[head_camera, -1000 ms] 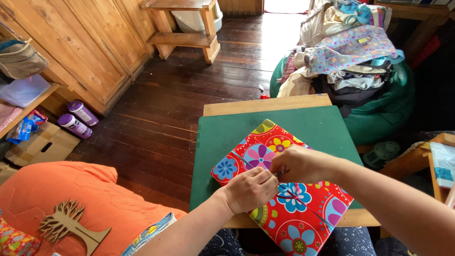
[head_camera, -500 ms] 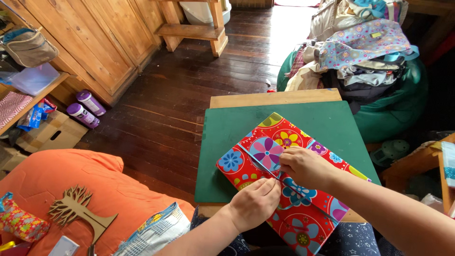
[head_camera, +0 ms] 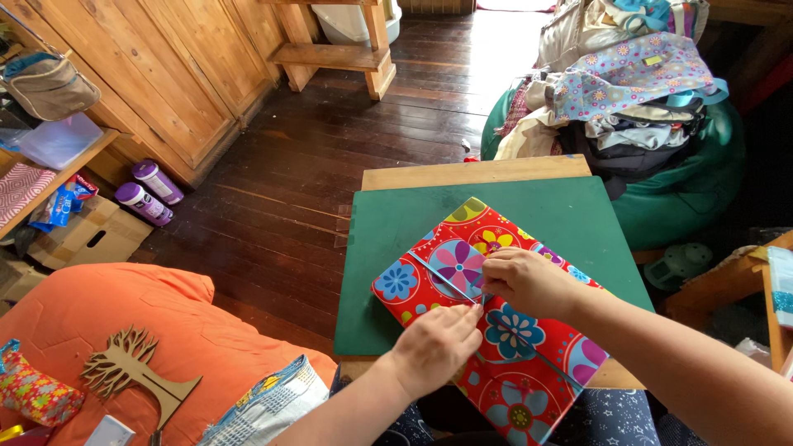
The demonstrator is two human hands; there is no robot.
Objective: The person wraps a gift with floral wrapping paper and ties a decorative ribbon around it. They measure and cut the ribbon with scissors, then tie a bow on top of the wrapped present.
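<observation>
Head view: one flower-print red parcel (head_camera: 504, 330) lies on the green mat (head_camera: 570, 223) on the table (head_camera: 471, 173). Left hand (head_camera: 435, 347) and right hand (head_camera: 529, 281), grip pinched on one thin ribbon (head_camera: 442, 277) crossing it. Two purple canisters (head_camera: 147, 192) on the floor.

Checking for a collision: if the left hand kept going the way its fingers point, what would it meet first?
The left hand points up and right across the wrapped parcel, along the thin ribbon. It would likely meet the right hand first, just ahead; depth is uncertain.
</observation>
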